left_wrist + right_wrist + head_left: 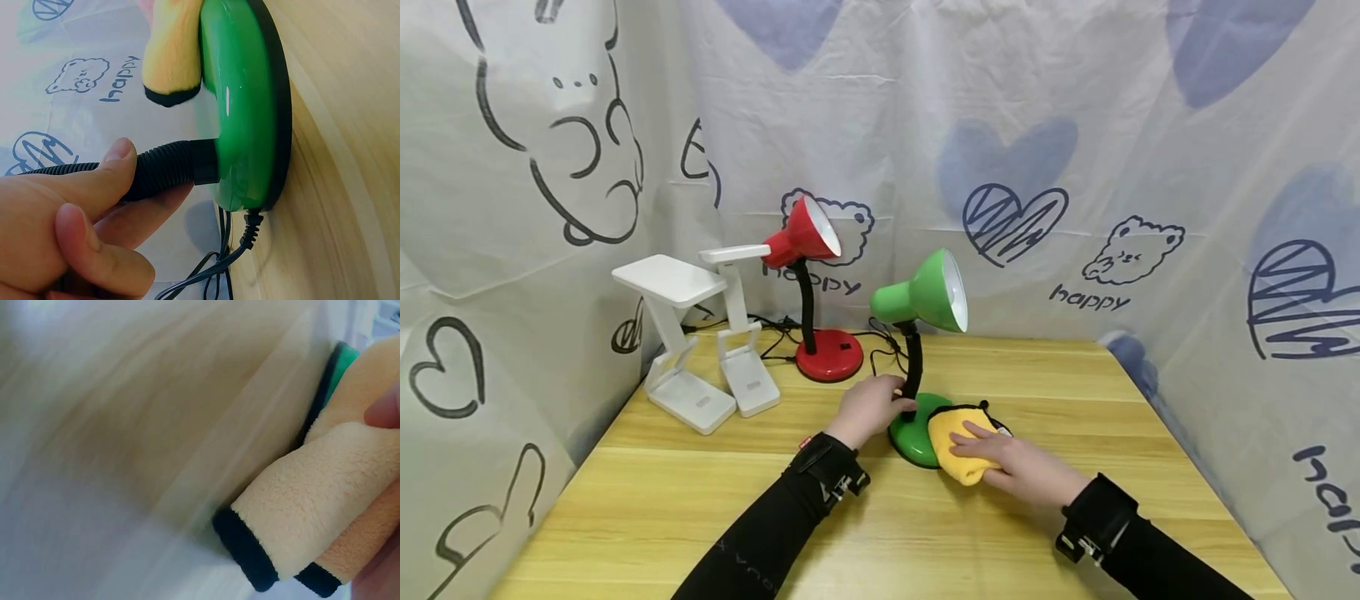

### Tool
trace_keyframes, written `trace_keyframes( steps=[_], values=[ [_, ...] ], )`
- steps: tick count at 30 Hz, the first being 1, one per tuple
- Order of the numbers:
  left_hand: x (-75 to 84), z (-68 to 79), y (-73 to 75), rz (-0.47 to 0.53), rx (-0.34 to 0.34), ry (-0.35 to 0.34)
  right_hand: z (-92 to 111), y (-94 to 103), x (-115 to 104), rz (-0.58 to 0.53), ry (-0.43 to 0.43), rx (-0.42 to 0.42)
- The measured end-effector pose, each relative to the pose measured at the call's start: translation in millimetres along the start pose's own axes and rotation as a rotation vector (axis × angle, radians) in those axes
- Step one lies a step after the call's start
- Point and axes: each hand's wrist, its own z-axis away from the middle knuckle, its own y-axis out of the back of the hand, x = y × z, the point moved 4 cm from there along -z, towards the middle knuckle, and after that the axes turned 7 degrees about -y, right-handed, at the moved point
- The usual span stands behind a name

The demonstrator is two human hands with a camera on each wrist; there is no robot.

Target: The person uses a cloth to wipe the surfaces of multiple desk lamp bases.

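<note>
A green desk lamp [925,293] stands upright on the table, its round green base [247,112] partly covered by a folded yellow cloth [964,450] with black edging. My left hand [868,408] grips the lamp's black ribbed neck [164,167] low down, thumb and fingers on either side of it. On the right part of the base, my right hand [1015,462] holds the cloth, its fingers spread across the top. In the right wrist view, the cloth [312,494] bunches in thick folds between a fingertip and the palm, beside the green rim.
Behind to the left stands a red desk lamp [829,357]. Two white folding lamps [688,400] are at the table's left side. Black cords [887,337] lie along the back. Printed white curtains [880,125] enclose the wooden table [1120,433] at the back and sides.
</note>
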Motion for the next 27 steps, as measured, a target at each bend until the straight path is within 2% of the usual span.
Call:
trace_keyframes(
  steps=[3, 8, 14, 17, 22, 27],
  values=[
    [-0.5, 0.4, 0.0, 0.000, -0.004, -0.001, -2.9, -1.2, 11.9, -0.070, -0.070, 0.003],
    [-1.2, 0.6, 0.4, 0.006, 0.001, 0.000, -11.0, -0.2, 32.0, -0.083, -0.157, 0.039],
    [-0.6, 1.0, 0.5, 0.014, 0.000, -0.007, -12.4, 1.1, 48.2, -0.126, -0.373, 0.006],
    [-0.1, 1.3, -0.1, 0.013, -0.006, -0.001, -8.7, 3.2, 48.2, -0.141, -0.441, 0.004],
    [0.4, 1.8, -0.3, 0.015, -0.010, 0.010, 1.5, 7.0, 39.3, -0.086, -0.448, 0.025],
    [-0.1, 1.4, -0.1, 0.005, -0.009, 0.012, 11.3, 3.5, 22.1, 0.050, -0.340, 0.080]
  ],
)
